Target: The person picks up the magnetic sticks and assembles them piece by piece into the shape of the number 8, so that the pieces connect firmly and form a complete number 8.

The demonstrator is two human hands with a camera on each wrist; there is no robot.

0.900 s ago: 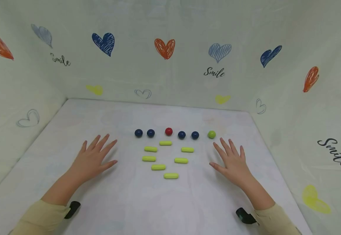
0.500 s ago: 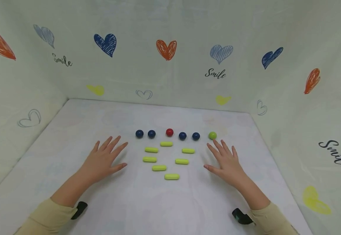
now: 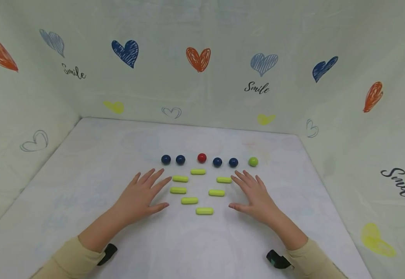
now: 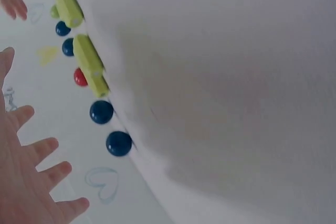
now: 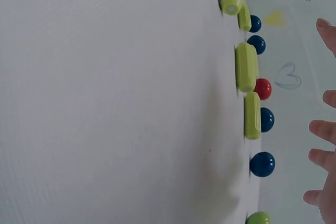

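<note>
My left hand (image 3: pixel 137 200), fingers spread, holds nothing and lies left of several ribbed yellow-green sticks; its index fingertip is close to the upper left stick (image 3: pixel 180 178). On the right, my right hand (image 3: pixel 257 201) is also spread, with its index fingertip close to the upper right stick (image 3: pixel 224 180). Whether either fingertip touches a stick, I cannot tell. The lowest stick (image 3: pixel 204 211) sits between the two thumbs. Behind the sticks runs a row of glossy balls: two dark blue balls (image 4: pixel 101 112) at left, a red ball (image 3: pixel 201 158), two more blue ones, and a green ball (image 3: pixel 253 161).
The white tabletop (image 3: pixel 174 248) is enclosed by a pale cloth (image 3: pixel 223 23) printed with hearts and "Smile" at the back and sides. A black wrist device (image 3: pixel 277 259) sits under the right sleeve, and another device (image 3: pixel 107 254) under the left.
Both hands have moved inward, the left to the right and the right to the left, toward the sticks. The sticks and balls lie as before.
</note>
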